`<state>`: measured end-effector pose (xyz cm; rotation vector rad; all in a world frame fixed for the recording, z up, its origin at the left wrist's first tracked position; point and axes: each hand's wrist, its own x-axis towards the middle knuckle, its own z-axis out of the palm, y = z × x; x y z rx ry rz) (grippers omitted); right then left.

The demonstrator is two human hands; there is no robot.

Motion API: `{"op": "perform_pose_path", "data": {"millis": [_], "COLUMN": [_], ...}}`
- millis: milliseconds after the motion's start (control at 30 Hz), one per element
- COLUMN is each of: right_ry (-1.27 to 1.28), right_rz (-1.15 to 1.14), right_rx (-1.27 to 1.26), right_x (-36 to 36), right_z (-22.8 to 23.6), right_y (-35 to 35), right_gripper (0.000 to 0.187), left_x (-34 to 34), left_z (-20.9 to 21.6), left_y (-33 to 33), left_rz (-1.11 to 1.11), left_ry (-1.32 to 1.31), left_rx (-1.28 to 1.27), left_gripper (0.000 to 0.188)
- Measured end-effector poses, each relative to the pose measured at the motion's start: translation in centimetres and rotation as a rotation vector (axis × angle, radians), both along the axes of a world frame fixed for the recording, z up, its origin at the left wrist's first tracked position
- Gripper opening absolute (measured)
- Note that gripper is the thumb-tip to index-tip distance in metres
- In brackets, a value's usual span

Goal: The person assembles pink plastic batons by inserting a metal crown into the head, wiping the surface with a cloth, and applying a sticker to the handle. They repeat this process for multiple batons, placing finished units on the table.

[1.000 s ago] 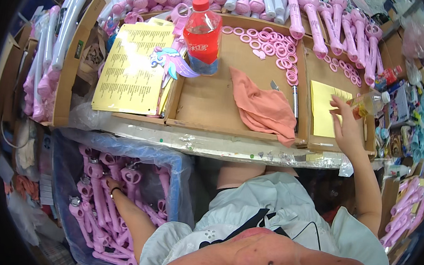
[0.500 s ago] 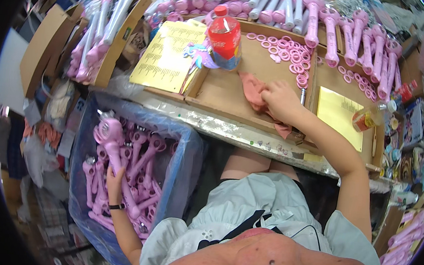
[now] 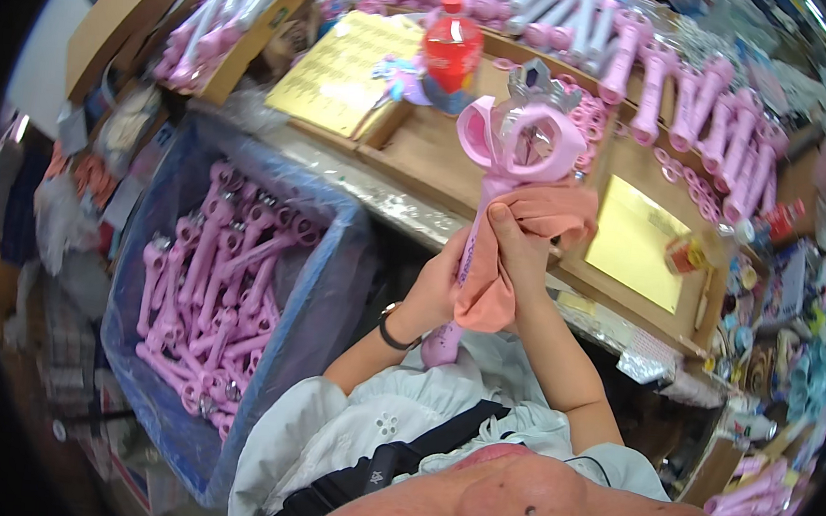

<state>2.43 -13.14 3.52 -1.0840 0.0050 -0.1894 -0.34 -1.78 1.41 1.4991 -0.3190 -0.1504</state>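
A pink toy wand [image 3: 557, 160] stands tilted in front of me, with a clear ball in its ringed head and a silver crown on top. My left hand [image 3: 442, 278] is closed around its handle. An orange cloth [image 3: 545, 210] is gripped in my right hand [image 3: 518, 252], the thumb pressing it against the wand just below the head. Part of the cloth hangs down over the handle. The wand's rounded lower end shows near my lap. To my left, a blue lined bin [image 3: 319, 280] holds many similar pink wands [image 3: 227, 282].
A cardboard tray [image 3: 420, 166] on the bench holds pink rings [image 3: 593, 127], a red-capped bottle [image 3: 451, 52] and yellow printed sheets [image 3: 336, 68]. More pink wands [image 3: 697, 101] line its far edge. A small bottle [image 3: 693, 251] lies at the right.
My left hand has lifted a wand out of the bin and brought it before me. My right hand has picked the orange cloth off the tray and put it on the wand.
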Motion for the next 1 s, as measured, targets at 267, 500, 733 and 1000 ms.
{"op": "perform_pose_path", "data": {"millis": [267,500,733,1000], "right_ry": [0.138,0.092,0.122,0.067], "right_rz": [-0.023,0.317,0.294,0.325], "right_rx": [0.153,-0.111,-0.589,-0.654], "right_x": [2.8,-2.2,-4.4,-5.4], "right_z": [2.0,0.4,-0.2,-0.2], "right_y": [-4.7,-1.2,-4.6,-3.2], "right_gripper": [0.035,0.043,0.029,0.029], "left_x": [-3.2,-1.3,2.1,4.1], "left_z": [-1.4,-2.6,-0.5,0.2], "left_y": [-0.1,1.0,4.1,2.4], "left_rz": [-0.183,-0.276,-0.151,0.196], "left_ry": [-0.058,0.202,0.166,0.2], "left_rx": [0.213,-0.191,-0.397,-0.87], "left_gripper": [0.07,0.073,0.07,0.063]}}
